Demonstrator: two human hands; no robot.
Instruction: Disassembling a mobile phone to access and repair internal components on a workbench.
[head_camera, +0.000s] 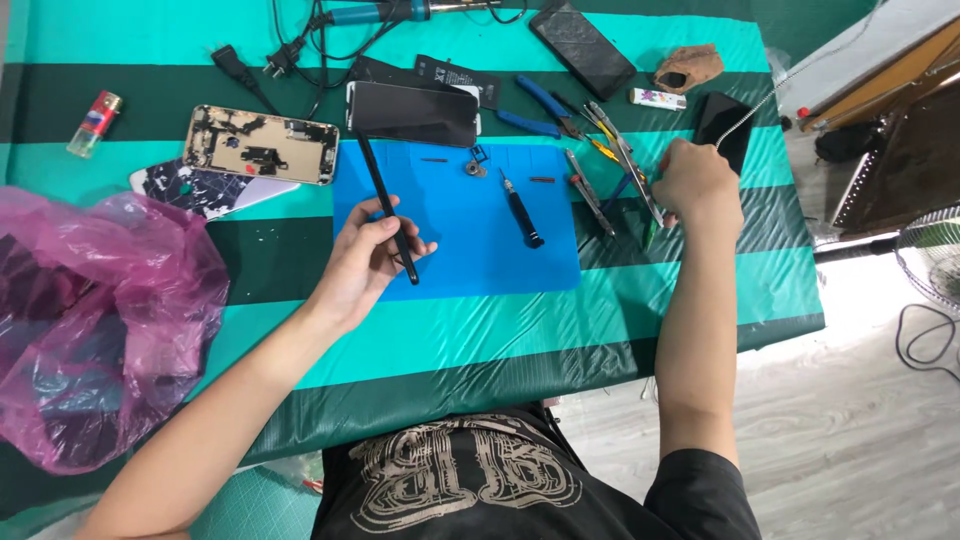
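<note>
My left hand (368, 260) holds a thin black phone panel (388, 205) edge-on, tilted above the left part of a blue work mat (480, 250). My right hand (695, 185) is closed over a cluster of metal tweezers and small tools (622, 160) at the mat's right side; which one it grips is hidden by the fingers. A black screwdriver (522, 212) lies on the mat between the hands. Small screws and a round part (470, 168) sit near the mat's top edge.
An opened phone chassis (260, 143) and a cracked back cover (205, 190) lie left of the mat. A black screen (412, 113), battery (455, 75), blue pliers (545, 105), another phone (582, 45), lighters (93, 123) and cables are farther back. A pink plastic bag (95, 320) fills the left.
</note>
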